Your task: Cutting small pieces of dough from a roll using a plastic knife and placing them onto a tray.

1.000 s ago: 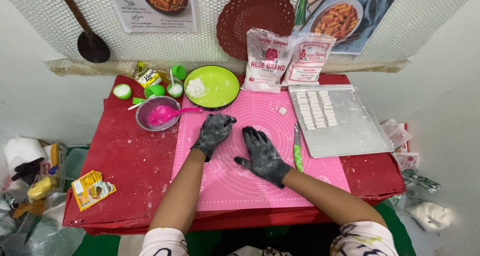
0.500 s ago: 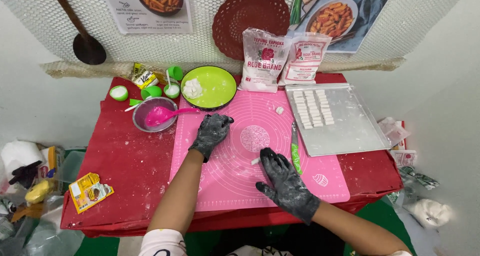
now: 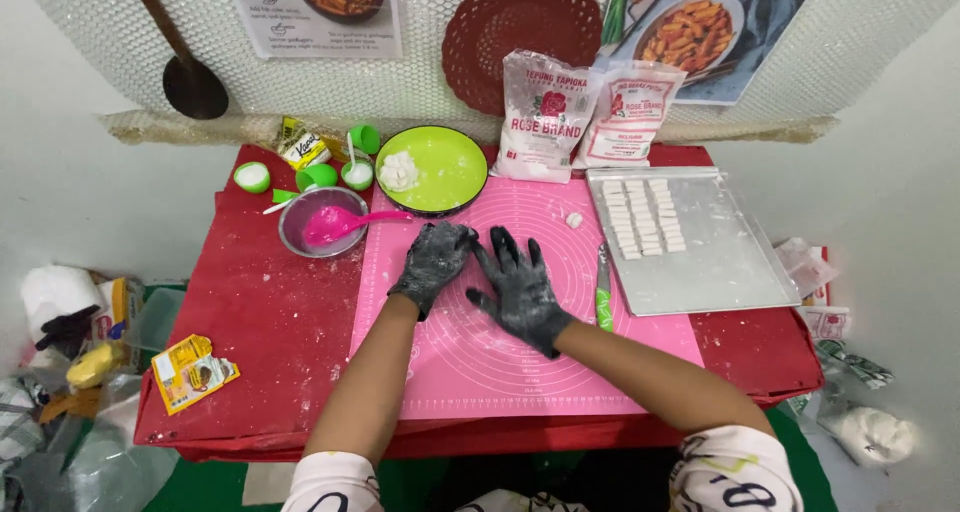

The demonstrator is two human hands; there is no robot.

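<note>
Head view shows both hands in black, flour-dusted gloves resting side by side on the pink silicone mat [image 3: 520, 362] that covers the red table [image 3: 260, 322]: the left hand [image 3: 435, 262] is cupped with its fingers curled together, whether over something I cannot tell, and the right hand [image 3: 520, 292] lies flat beside it with fingers spread apart, holding nothing. A green-handled knife [image 3: 603, 292] lies just right of the right hand, next to a metal tray [image 3: 720, 272] holding rows of small white dough pieces [image 3: 645, 217], while a green plate [image 3: 445, 167] with a lump of dough and a metal bowl [image 3: 320, 222] with a pink spoon sit beyond the mat.
</note>
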